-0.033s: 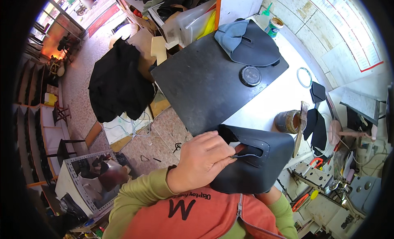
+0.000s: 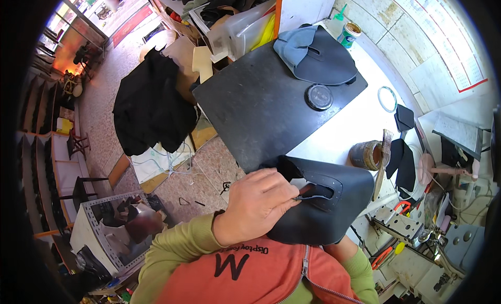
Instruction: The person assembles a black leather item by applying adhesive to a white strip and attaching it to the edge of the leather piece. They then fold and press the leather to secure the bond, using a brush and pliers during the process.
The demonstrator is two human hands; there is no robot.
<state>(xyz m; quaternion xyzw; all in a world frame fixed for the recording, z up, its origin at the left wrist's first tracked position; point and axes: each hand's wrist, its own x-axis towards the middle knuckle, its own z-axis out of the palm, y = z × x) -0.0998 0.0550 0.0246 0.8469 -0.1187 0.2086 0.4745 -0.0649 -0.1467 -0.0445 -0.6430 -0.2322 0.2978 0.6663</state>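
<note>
Hardly anything moved since earlier frame; slot (image 2: 324,191) lip shifted slightly, pale patch there gone dark. Left hand (image 2: 261,202) pinches black panel (image 2: 323,220) at slot, by table's (image 2: 334,134) near edge. Right hand (image 2: 338,248) mostly hidden beneath panel, can't tell grip. Jar (image 2: 360,155), brush (image 2: 386,147) just right of it.

White table (image 2: 336,131) beneath a black board (image 2: 250,105), brown jar (image 2: 362,156) and green-and-white tub (image 2: 348,36)

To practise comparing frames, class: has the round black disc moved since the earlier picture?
No; the round black disc lies at the same spot on the dark board, showing no shift.
</note>
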